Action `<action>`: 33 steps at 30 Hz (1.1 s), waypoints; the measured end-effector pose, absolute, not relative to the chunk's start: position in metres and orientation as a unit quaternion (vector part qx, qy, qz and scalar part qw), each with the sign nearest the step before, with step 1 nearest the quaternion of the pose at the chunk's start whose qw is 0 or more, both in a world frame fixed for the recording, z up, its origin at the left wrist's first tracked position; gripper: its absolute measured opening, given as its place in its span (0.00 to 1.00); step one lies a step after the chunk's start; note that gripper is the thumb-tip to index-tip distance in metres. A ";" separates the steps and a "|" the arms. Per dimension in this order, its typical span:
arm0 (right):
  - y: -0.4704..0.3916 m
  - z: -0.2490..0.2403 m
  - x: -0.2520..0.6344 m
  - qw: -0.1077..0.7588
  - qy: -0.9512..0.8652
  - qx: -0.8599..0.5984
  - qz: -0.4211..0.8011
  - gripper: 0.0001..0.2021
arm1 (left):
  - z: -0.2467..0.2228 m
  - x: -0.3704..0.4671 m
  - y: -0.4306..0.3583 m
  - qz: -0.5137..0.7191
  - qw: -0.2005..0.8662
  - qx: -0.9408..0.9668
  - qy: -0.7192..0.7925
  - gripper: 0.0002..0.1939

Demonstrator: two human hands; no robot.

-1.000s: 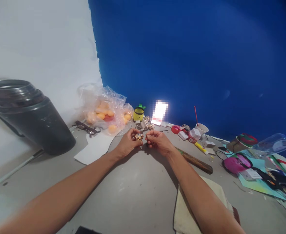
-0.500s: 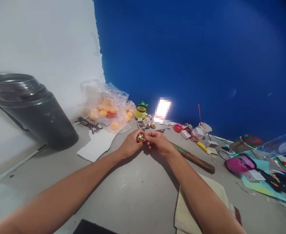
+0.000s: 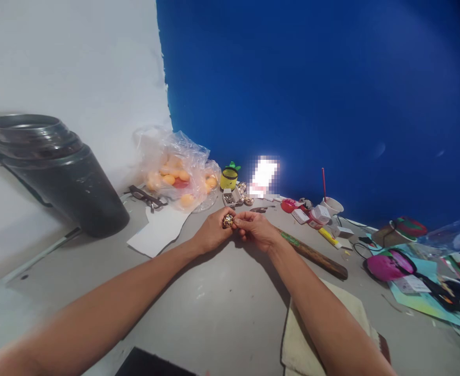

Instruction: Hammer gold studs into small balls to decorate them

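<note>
A small round gold ball with dark and pale spots is held in the fingers of my left hand, above the middle of the grey table. My right hand is closed in a pinch at the ball's right side; whatever lies between its fingertips is too small to make out. Just beyond my hands, a small white box holds shiny pieces, and similar gold balls lie beside it. A yellow pot with a green top stands behind them.
A large dark flask stands at left, near a clear bag of orange balls, glasses and white paper. Rightward are a wooden stick, a cloth, a white cup and a pink pouch.
The view has shifted slightly, so the surroundings sit a little further right. The ball appears slightly turned between my hands, which keep nearly the same pose.
</note>
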State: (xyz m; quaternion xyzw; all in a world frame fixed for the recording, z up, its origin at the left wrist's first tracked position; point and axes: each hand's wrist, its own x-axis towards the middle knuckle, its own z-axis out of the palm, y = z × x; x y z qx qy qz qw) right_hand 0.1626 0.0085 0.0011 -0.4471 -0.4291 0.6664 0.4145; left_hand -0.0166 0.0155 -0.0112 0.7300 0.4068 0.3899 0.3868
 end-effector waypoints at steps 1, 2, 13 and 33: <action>0.008 0.001 0.163 0.415 -0.431 -0.447 0.665 0.21 | -0.011 -0.017 0.015 0.391 0.386 0.730 0.408 0.11; 0.008 0.001 0.163 0.413 -0.433 -0.448 0.664 0.21 | -0.011 -0.016 0.015 0.391 0.385 0.729 0.408 0.11; 0.009 0.000 0.163 0.408 -0.443 -0.446 0.662 0.19 | -0.011 -0.016 0.015 0.379 0.386 0.732 0.414 0.10; 0.004 0.003 0.154 0.406 -0.470 -0.469 0.628 0.16 | -0.011 -0.010 0.003 0.355 0.280 0.755 0.476 0.04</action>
